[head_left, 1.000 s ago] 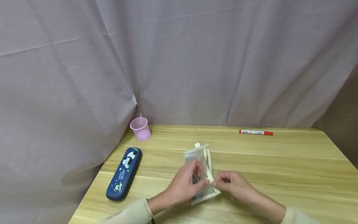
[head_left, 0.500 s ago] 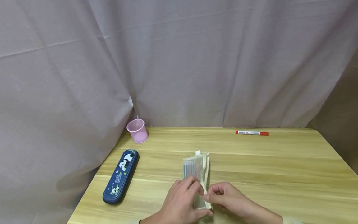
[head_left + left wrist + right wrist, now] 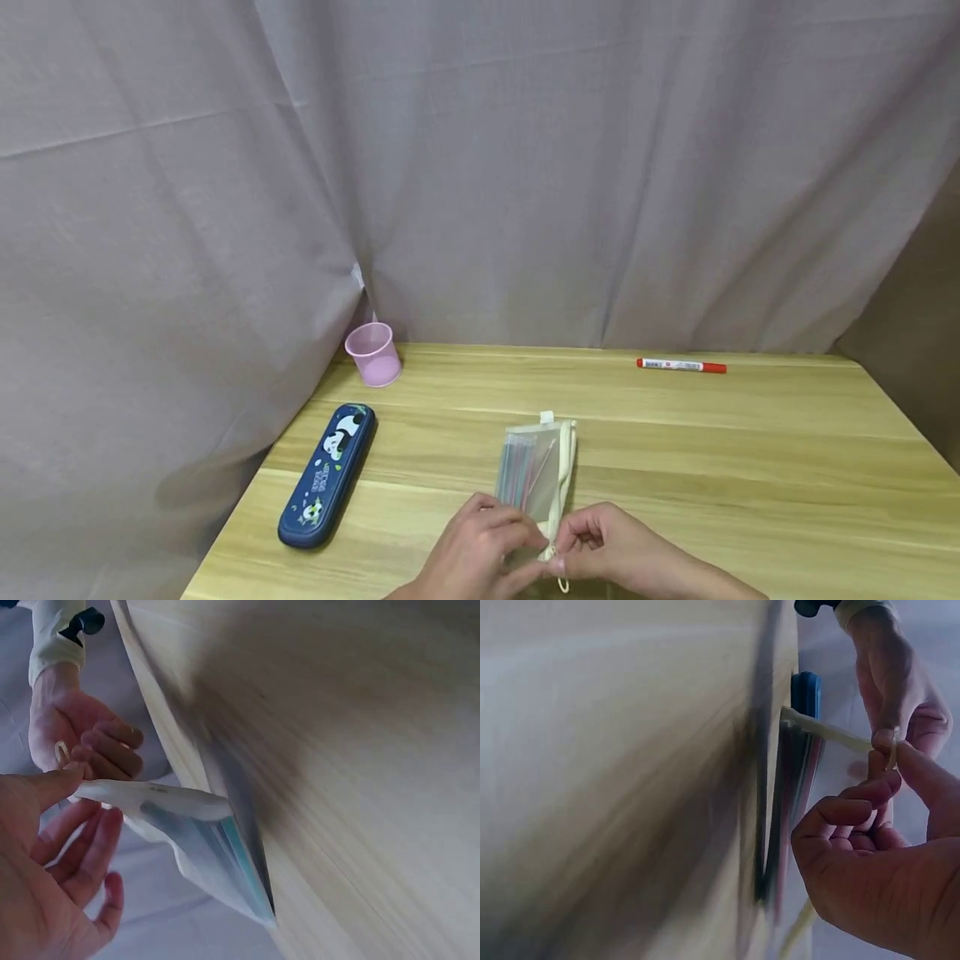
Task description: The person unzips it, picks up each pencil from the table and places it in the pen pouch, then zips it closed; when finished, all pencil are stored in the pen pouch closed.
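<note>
A see-through zip pouch (image 3: 551, 479) with cream edging is at the front of the table, its zipper edge on the right. Several thin bluish and pink sticks (image 3: 517, 471) show inside it. My left hand (image 3: 480, 546) pinches the pouch's near corner between thumb and fingers. From the right, my right hand (image 3: 618, 546) meets it there, thumb and forefinger pinching the small cream cord loop (image 3: 563, 585) at the zipper's end. In the left wrist view the pouch (image 3: 202, 844) tilts from the fingertips down to the table. Fingers partly hide the zipper end.
A navy pencil case (image 3: 326, 475) with pandas lies to the left. Behind it stands a pink cup (image 3: 375, 357), near the grey curtain (image 3: 480, 183). At the back right of the wooden table (image 3: 750, 467) rests a red-capped marker (image 3: 681, 366).
The pouch has come nearer to me. Both hands have slid towards its near corner, where the cord loop now shows between them. The right hand earlier pinched the zipper edge.
</note>
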A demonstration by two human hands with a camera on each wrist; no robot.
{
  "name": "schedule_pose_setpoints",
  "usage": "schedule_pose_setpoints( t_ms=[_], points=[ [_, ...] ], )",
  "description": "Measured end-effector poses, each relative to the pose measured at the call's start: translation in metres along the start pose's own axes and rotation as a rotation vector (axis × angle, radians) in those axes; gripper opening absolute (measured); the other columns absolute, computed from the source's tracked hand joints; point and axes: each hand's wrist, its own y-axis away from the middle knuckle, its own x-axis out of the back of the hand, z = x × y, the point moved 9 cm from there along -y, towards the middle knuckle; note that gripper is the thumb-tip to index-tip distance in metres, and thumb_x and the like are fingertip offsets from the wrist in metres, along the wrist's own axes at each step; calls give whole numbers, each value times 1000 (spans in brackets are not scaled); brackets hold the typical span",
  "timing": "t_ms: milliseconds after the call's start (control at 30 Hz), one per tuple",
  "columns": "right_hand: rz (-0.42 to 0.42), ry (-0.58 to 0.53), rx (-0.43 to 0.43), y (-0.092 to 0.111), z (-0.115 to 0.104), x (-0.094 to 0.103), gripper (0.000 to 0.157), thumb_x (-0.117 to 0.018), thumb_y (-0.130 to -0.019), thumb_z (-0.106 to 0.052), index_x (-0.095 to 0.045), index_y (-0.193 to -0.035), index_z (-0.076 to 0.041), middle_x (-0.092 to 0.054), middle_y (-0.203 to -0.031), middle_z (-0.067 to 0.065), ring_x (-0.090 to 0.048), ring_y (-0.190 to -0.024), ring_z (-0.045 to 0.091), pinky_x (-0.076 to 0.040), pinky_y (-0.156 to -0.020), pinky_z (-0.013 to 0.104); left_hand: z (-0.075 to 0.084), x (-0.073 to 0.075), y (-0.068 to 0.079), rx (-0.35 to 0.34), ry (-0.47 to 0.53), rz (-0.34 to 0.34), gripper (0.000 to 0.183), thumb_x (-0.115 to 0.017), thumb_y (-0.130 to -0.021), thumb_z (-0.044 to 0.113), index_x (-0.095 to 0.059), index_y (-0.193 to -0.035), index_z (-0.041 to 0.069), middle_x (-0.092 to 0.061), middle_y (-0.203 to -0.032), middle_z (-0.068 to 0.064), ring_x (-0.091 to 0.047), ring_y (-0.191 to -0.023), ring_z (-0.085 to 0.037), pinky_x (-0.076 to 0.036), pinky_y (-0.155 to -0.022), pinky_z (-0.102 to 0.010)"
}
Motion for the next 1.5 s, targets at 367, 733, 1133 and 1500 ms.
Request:
schedule_pose_setpoints(
  t_ms=[367, 733, 1133, 1500],
  points=[
    [240, 799, 337, 3, -40, -2, 26, -75, -84, -5, -66, -75, -28, -51, -64, -22, -36, -61, -18, -34, -52, 4, 9, 6, 1, -333, -142, 51, 16, -89, -85, 28, -80, -97, 20, -78, -101, 13, -71, -94, 4, -55, -96, -20],
    [302, 944, 128, 3, -39, 19, 24, -76, -92, -21, -65, -73, -32, -43, -62, -25, -36, -57, -11, -31, -50, 13, 1, 2, 3, -359, -169, -33, 6, -68, -101, 15, -71, -100, 20, -74, -108, 13, -67, -98, 0, -52, -105, -22],
    [457, 1103, -155, 33, -19, 108, 34, -78, -92, -26, -55, -68, -33, -38, -59, -17, -34, -56, -1, -28, -50, 21, -14, -5, -6, -293, -260, -167, 20, -72, -90, 7, -63, -98, 22, -70, -103, 16, -67, -101, -4, -52, -103, -25],
    [491, 1121, -341, 69, -13, 160, 34, -72, -96, -28, -52, -68, -28, -43, -61, -10, -41, -56, 8, -30, -49, 23, -53, -18, -36, -277, -405, -370, 19, -69, -99, 15, -67, -115, 25, -75, -115, 13, -70, -111, -8, -57, -98, -28]
  ],
)
